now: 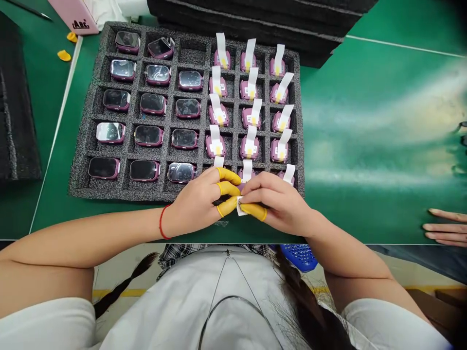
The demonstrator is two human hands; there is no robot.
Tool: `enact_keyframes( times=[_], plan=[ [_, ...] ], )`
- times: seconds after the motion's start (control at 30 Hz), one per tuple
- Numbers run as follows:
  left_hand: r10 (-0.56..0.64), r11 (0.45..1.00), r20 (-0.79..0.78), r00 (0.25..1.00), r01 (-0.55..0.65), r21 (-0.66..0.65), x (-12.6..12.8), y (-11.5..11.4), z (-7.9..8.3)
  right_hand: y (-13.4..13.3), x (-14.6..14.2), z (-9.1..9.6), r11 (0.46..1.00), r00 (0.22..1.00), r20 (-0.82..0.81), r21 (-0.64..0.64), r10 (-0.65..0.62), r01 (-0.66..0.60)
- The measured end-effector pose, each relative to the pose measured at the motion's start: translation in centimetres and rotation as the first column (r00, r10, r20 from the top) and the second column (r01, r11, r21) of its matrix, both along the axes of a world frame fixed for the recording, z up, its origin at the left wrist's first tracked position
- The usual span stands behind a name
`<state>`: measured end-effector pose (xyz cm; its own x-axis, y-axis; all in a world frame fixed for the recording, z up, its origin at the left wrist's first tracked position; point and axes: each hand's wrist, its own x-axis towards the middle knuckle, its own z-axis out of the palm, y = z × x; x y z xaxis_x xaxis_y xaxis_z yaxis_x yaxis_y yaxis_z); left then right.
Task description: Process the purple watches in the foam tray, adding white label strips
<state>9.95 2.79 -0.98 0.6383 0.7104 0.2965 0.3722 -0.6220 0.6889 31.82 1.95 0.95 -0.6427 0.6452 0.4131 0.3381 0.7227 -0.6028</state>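
Note:
My left hand (199, 201) and my right hand (279, 201) meet at the near edge of a black foam tray (83, 187). Both wear yellow finger cots. Together they pinch a small purple watch body (241, 186), mostly hidden, with a white paper tab (240, 208) at my right fingertips. The tray's left cells hold purple watch bodies screen up (148, 135). The right cells hold watch bodies with white tabs sticking up (250, 144). A red cord circles my left wrist.
The tray lies on a green mat (365, 146). Stacked black foam trays (255, 19) sit behind it, more foam (16, 121) at far left. A pink box (75, 14) and loose yellow finger cots (64, 55) lie at top left. Another person's hand (445, 227) rests at the right edge.

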Motion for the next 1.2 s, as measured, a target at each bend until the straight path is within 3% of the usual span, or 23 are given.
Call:
enact_keyframes(
  times=[0.17,0.43,0.87,0.97,1.13,1.2],
  plan=[
    [0.004,0.998,0.024,1.0,-0.005,0.062,0.2,-0.1,-0.2,-0.2,-0.2,-0.4,0.995,0.997,0.027,0.071,-0.072,0.07],
    [-0.002,1.0,0.037,0.999,0.001,0.012,0.5,0.0,0.1,-0.5,-0.1,0.0,0.959,0.971,0.173,0.259,-0.166,0.118],
    [-0.007,0.998,0.032,0.999,0.005,0.068,0.4,0.2,-0.1,-0.8,-0.2,0.2,0.952,0.962,0.206,0.284,-0.177,0.114],
    [-0.003,0.998,0.051,0.999,-0.001,0.064,0.4,0.3,-0.1,-0.8,-0.2,0.2,0.93,0.955,0.223,0.352,-0.195,0.108],
    [0.013,0.999,0.066,0.998,-0.016,0.045,0.5,0.2,0.0,-1.3,0.0,1.0,0.849,0.934,0.284,0.528,-0.216,0.036],
    [0.014,0.999,0.066,0.998,-0.018,0.05,0.5,0.2,0.1,-1.5,0.5,1.6,0.865,0.944,0.255,0.498,-0.211,0.058]
  ],
)
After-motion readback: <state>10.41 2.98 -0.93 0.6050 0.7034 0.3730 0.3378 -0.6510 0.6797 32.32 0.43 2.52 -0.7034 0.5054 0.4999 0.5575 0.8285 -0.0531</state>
